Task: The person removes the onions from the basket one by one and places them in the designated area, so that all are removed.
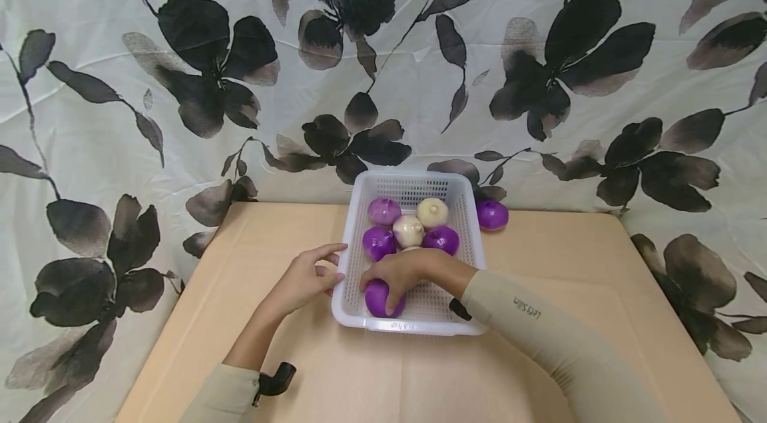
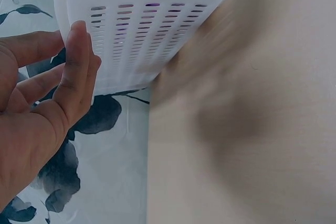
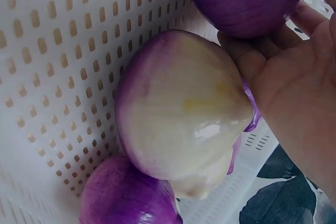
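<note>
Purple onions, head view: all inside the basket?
No, one purple onion sits on the table, outside the white basket.

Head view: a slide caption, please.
Right hand grips a purple onion in a white basket, left hand at its side.

5 purp. onions (image 1: 379, 243), 3 pale onions (image 1: 433, 212), 1 bskt (image 1: 431, 328) vis.

At the far edge of the tan surface (image 1: 569, 266) stands a white perforated basket (image 1: 419, 326). A purple onion (image 1: 493, 215) lies just beside it.
</note>
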### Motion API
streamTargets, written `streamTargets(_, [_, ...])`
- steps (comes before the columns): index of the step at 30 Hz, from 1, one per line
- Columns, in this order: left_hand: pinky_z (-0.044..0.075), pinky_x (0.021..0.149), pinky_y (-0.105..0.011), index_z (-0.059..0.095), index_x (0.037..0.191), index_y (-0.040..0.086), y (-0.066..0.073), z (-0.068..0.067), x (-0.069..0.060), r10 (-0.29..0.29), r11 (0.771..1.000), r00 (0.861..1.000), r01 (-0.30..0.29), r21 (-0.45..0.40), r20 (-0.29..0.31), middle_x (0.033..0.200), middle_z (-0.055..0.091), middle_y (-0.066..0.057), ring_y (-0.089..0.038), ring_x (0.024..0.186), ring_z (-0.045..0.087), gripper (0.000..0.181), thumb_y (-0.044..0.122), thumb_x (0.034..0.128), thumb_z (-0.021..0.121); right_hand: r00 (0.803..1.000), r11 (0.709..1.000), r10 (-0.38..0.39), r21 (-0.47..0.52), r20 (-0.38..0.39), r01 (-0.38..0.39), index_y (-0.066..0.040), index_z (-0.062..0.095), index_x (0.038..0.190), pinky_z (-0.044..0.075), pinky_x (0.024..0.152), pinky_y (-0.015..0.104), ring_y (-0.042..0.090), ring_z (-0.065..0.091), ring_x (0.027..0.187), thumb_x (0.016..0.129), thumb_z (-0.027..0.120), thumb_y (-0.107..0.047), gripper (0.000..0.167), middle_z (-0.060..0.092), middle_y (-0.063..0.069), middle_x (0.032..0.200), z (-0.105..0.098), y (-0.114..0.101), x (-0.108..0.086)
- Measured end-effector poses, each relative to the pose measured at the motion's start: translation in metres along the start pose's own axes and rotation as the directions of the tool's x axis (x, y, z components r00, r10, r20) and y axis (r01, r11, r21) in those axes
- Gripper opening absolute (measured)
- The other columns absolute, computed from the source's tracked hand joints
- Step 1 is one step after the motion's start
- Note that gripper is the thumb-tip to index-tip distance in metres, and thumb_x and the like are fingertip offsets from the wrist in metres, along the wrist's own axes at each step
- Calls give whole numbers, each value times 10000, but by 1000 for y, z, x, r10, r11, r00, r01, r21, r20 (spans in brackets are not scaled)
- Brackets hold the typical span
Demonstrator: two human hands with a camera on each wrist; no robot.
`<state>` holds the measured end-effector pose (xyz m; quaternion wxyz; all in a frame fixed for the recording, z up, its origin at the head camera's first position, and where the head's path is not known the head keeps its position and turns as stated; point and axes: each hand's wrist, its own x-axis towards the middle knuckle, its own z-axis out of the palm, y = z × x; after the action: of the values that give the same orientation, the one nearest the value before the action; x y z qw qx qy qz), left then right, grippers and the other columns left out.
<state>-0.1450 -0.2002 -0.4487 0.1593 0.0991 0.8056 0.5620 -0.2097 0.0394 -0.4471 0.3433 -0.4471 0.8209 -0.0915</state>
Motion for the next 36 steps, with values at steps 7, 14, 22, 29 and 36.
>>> streamTargets(7, [664, 669, -361, 490, 1496, -4, 1, 1, 0, 10, 1000, 1000, -10, 2, 1, 1249, 580, -271, -238, 856, 751, 587, -22, 934, 658, 1000, 1000, -1, 8, 1, 1, -327, 632, 1353, 523, 1056, 342, 112, 598, 1183, 815, 877, -326, 591, 653, -54, 1296, -1, -1, -1])
streamTargets(14, [664, 670, -366, 491, 1496, -3, 2, 2, -1, 15, 1000, 1000, -15, -3, 4, 1245, 581, -266, -235, 843, 750, 585, -21, 935, 658, 1000, 998, -13, 59, -17, 14, -315, 639, 1349, 520, 1056, 328, 102, 592, 1193, 807, 878, -301, 593, 647, -60, 1305, -3, -1, -4])
streamTargets(22, [664, 677, -359, 485, 1503, 1, 1, 1, 0, 17, 1000, 1000, -17, 5, 5, 1253, 576, -267, -234, 851, 752, 589, -16, 941, 661, 998, 993, -3, 121, -60, 10, -320, 611, 1396, 507, 1092, 364, 144, 565, 1269, 823, 865, -285, 627, 613, -32, 1377, -14, 0, -15])
streamTargets(29, [664, 670, -375, 485, 1497, -13, 4, 2, 2, 32, 999, 999, -32, 10, 2, 1234, 576, -273, -230, 844, 748, 589, -19, 937, 668, 994, 992, -4, 123, -109, 18, -278, 578, 1441, 538, 1045, 358, 181, 582, 1249, 855, 837, -317, 642, 594, -13, 1392, -27, 5, -34])
streamTargets(36, [662, 667, -350, 484, 1497, -16, 3, 4, 3, 18, 1000, 1000, -18, -6, -10, 1231, 573, -275, -232, 863, 743, 596, -27, 931, 668, 976, 980, -12, 191, -218, 55, -289, 580, 1454, 528, 1070, 394, 209, 580, 1267, 844, 852, -297, 668, 576, 15, 1431, -40, 10, -58])
